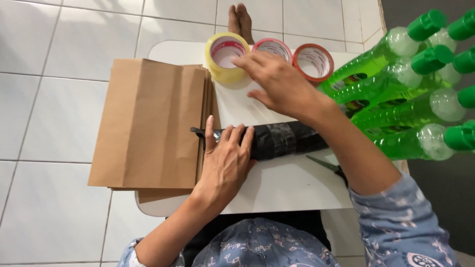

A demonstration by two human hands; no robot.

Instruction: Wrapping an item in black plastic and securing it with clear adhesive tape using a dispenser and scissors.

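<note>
Two hands at work: left hand point(225, 158) pressing black wrapped bundle point(282, 140) flat on desk point(277, 185), right hand point(279, 81) spread, fingers apart, reaching yellow tape roll point(226, 57). Risk: bundle rolling loose, wrap unravelling.

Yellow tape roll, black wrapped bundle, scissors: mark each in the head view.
yellow tape roll point(221, 72): head view, on its yellow outer side wall.
black wrapped bundle point(287, 140): head view, on the taped middle section.
scissors point(324, 163): head view, on the visible blade beside the right forearm.
</note>
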